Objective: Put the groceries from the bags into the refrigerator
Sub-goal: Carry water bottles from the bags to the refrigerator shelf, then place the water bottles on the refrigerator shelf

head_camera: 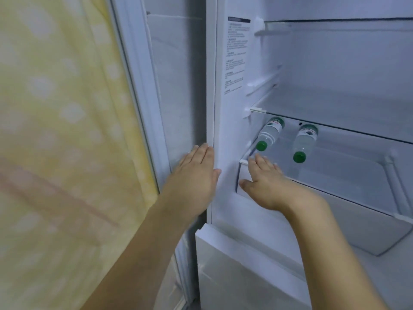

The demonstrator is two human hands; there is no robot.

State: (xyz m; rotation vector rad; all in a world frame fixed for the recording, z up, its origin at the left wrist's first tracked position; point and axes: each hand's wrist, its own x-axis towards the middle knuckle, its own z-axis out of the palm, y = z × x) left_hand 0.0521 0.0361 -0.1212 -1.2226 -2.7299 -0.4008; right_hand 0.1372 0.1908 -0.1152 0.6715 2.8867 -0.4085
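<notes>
The white refrigerator (220, 121) stands open in front of me. Two clear water bottles with green caps lie on a lower glass shelf (335, 166), caps toward me: one at the left (268, 135), one to its right (302, 142). My left hand (196, 175) lies flat with straight fingers against the fridge's left front edge, beside the door's inner side. My right hand (266, 182) reaches in over the shelf's front left corner with fingers extended, just below the left bottle's cap, holding nothing.
The open door (156, 86) stands at the left, next to a yellow patterned curtain (62, 130). A bare glass shelf (324, 101) sits above the bottles. A clear drawer (368, 227) is under the bottle shelf, and a white lower compartment front (241, 265) is below.
</notes>
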